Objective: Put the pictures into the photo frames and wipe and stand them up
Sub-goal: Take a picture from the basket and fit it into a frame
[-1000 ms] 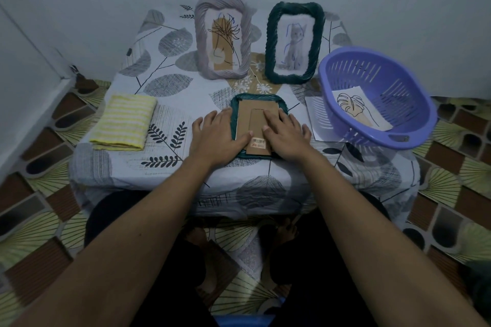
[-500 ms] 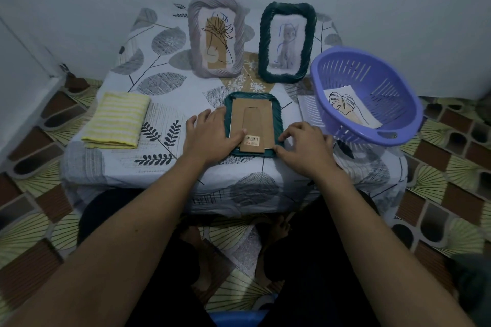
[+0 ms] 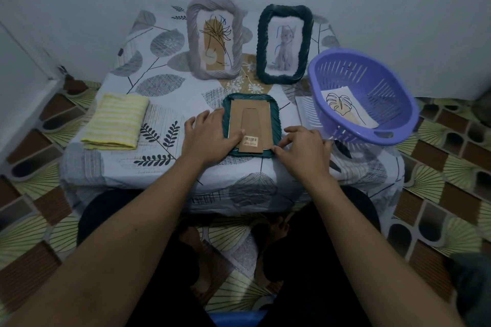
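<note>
A teal face-down frame (image 3: 276,117) lies flat near the front edge of the leaf-patterned surface (image 3: 164,82), its cardboard back (image 3: 251,119) turned up with a barcode sticker (image 3: 250,139) at the near end. The left grip (image 3: 207,135), a bare hand, lies flat and spread over the frame's left rim, with the thumb pressing on the cardboard just beside the sticker. The right grip (image 3: 303,146) is curled, its thumb and forefinger clamped on the frame's right rim at the near corner. Behind the frame stand two upright frames: a grey frame (image 3: 191,40) with a plant drawing to the back left and a dark green frame (image 3: 261,42) with a cat picture to the back right. To the frame's right a purple basket (image 3: 372,82) sits tilted and holds a leaf picture (image 3: 345,109). A white sheet (image 3: 305,111) lies between the frame and the basket. Well to the frame's left rests a folded yellow cloth (image 3: 115,121).
</note>
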